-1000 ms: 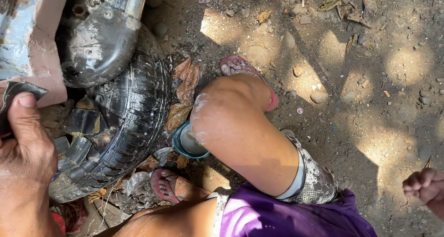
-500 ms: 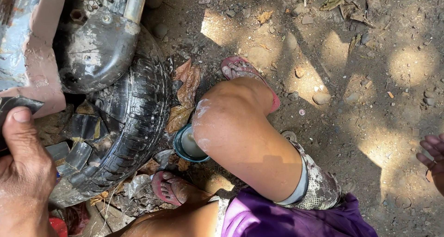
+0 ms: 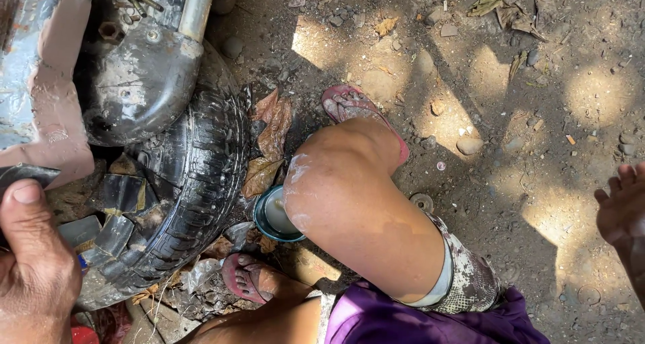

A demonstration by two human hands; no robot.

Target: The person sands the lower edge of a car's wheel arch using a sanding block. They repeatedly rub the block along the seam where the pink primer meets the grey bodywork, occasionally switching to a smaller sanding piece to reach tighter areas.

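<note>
Black, teal, pink and purple on brown dirt

Black treaded tyre (image 3: 195, 203); teal-rimmed white bowl (image 3: 274, 216); pink sandal (image 3: 349, 105); purple cloth (image 3: 403, 320); grey snakeskin-patterned shorts (image 3: 474, 280).

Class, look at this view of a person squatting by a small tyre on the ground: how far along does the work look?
Done: the tyre lies flat on the dirt with black rubber pieces set inside it. In hand: the left hand presses its thumb on a dark strip; the right hand hangs open and empty. Left: the small teal tin by the knee sits untouched.
</note>
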